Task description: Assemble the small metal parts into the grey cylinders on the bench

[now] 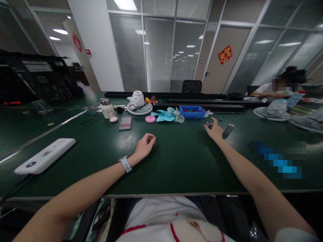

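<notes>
My left hand (145, 147), wearing a watch (125, 164), rests low over the table's middle. Its fingers are curled with thumb and forefinger drawn together; what lies inside them, if anything, is hidden. Further right, my right hand (215, 131) has thumb and fingers around a small round metallic part (209, 124) at table level. Just right of that hand, a grey metal cylinder (229, 129) lies on the green tabletop (176, 161). Beyond the hands are light-blue fan blades (168, 115), a pink disc (150, 119) and a blue basket (193, 112) with small items inside.
A white fan head with grille (138, 103) stands at the back, near a jar (107, 109) and a phone (125, 123). A white power strip (46, 156) lies at left. Other fan parts (274, 109) and a person (277, 87) are at far right.
</notes>
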Demonstrator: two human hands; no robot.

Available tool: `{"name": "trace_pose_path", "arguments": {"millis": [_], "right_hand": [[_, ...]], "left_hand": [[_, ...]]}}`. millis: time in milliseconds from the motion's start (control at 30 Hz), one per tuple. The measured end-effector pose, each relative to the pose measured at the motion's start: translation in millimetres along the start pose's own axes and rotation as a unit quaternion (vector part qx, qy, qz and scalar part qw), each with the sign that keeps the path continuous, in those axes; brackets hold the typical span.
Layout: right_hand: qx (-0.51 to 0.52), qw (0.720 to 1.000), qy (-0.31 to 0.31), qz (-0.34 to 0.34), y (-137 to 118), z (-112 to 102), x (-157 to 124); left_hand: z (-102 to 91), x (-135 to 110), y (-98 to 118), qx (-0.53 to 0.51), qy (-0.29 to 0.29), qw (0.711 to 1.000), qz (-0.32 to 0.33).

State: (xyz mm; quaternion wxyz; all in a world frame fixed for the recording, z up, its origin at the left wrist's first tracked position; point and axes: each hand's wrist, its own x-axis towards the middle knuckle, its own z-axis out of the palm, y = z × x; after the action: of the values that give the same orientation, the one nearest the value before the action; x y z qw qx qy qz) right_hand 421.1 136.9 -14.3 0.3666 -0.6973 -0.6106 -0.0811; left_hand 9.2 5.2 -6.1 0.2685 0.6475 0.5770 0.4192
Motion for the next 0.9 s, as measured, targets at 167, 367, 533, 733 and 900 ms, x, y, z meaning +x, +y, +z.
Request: {"name": "trace_pose_path", "arguments": {"millis": [167, 367, 533, 733, 900], "right_hand": [[0.202, 0.972, -0.047, -0.112, -83, -5, -47], [0.379, 0.858, -0.241, -0.25, -177, -20, -133], [0.376, 0.844, -0.284, -0.256, -185, -25, -158], [0.35, 0.854, -0.278, -0.265, -181, -21, -155], [0.345, 0.857, -0.273, -0.269, -182, -25, -156]], "left_hand": [[-1.8, -4, 6, -0.015, -0.03, 0.998, 0.045], [-1.2, -15, 25, 0.015, -0.052, 0.988, 0.141], [2.0, -16, 27, 0.035, -0.056, 0.981, 0.182], [-0.4, -9, 31, 0.017, -0.034, 0.989, 0.142], [-10.5, -6, 26, 0.036, 0.026, 0.993, 0.113]]}}
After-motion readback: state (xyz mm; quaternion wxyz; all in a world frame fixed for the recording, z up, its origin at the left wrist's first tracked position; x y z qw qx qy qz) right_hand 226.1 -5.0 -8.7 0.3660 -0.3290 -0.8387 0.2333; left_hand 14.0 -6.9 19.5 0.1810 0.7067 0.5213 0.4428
